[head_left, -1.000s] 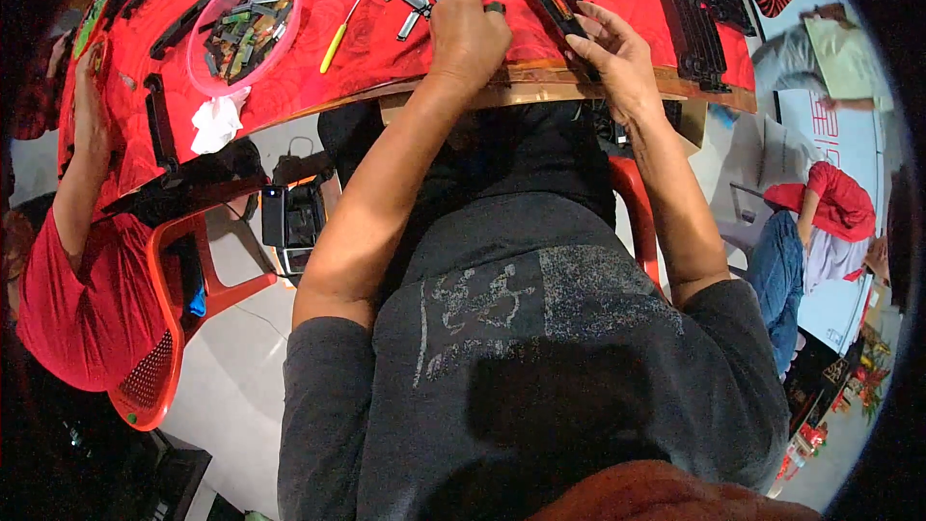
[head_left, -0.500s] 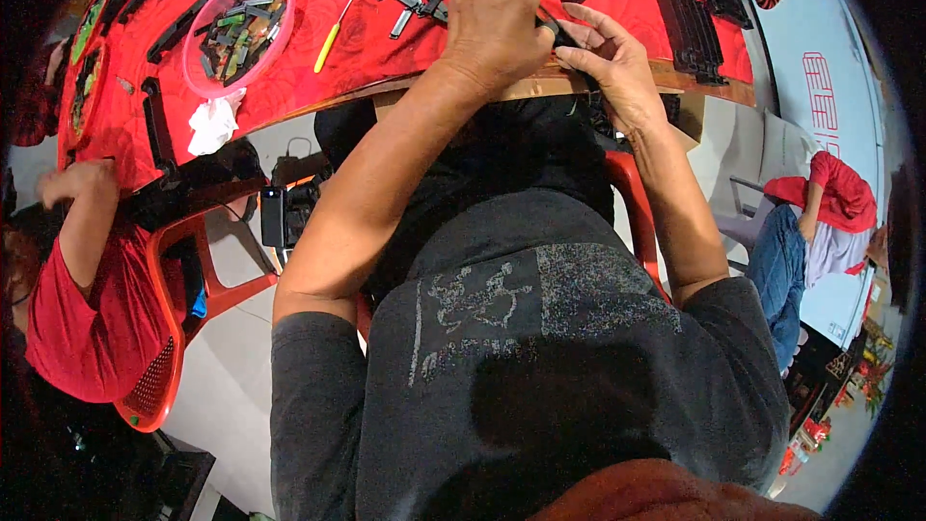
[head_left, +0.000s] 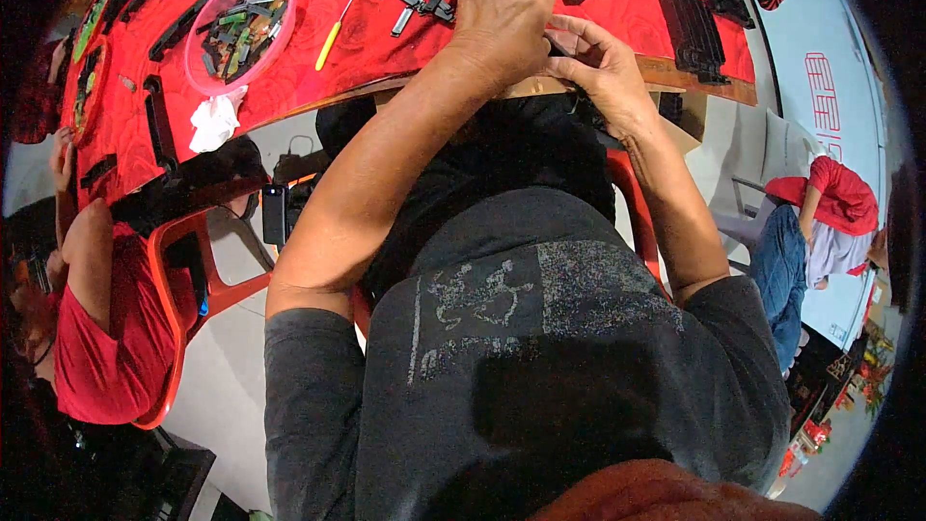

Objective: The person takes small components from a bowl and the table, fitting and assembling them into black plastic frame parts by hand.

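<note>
Left to right on red-clothed table (head_left: 289, 77): pink bowl (head_left: 192, 60), yellow-handled pick (head_left: 328, 46), black slatted parts (head_left: 687, 24) by right corner; pale floor (head_left: 227, 347) below. Left hand (head_left: 503, 21) curled, grip hidden, over black strip (head_left: 557, 45) at near edge, axis slanting upper-left to lower-right; right hand (head_left: 608, 72) half-closed, pinching lower end. Left hand has left small metal pieces (head_left: 415, 2) since first frame.

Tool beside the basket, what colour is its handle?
The handle is yellow, best seen in the head view.
</note>
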Demonstrator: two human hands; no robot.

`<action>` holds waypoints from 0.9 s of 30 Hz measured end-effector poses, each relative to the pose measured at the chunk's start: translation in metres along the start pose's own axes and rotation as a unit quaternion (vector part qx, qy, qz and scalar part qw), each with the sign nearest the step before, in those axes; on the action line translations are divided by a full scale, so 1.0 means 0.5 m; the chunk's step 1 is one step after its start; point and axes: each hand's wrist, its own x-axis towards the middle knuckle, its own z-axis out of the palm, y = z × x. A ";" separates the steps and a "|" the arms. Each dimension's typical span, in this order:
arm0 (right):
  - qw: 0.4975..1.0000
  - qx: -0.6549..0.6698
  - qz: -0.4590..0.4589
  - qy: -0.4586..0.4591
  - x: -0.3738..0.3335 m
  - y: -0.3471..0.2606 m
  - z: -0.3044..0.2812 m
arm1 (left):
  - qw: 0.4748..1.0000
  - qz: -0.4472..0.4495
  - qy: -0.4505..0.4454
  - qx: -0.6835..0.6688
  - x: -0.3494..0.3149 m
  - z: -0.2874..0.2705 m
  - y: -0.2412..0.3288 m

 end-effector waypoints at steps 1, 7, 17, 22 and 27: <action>1.000 0.003 -0.008 0.003 0.001 0.002 0.001 | 1.000 0.003 0.001 0.001 -0.001 -0.001 -0.001; 1.000 -0.002 -0.016 -0.001 0.002 0.010 0.001 | 0.999 0.007 -0.032 0.010 0.008 -0.010 -0.002; 1.000 -0.015 0.013 0.005 -0.004 -0.010 -0.012 | 0.998 0.015 -0.023 -0.060 0.006 -0.017 -0.016; 0.999 0.043 0.016 0.012 -0.012 -0.022 -0.034 | 0.969 0.064 0.207 -0.115 -0.011 -0.032 -0.062; 1.000 0.027 -0.003 -0.012 -0.022 -0.040 -0.037 | 0.979 -0.075 -0.032 -0.189 -0.001 -0.087 -0.071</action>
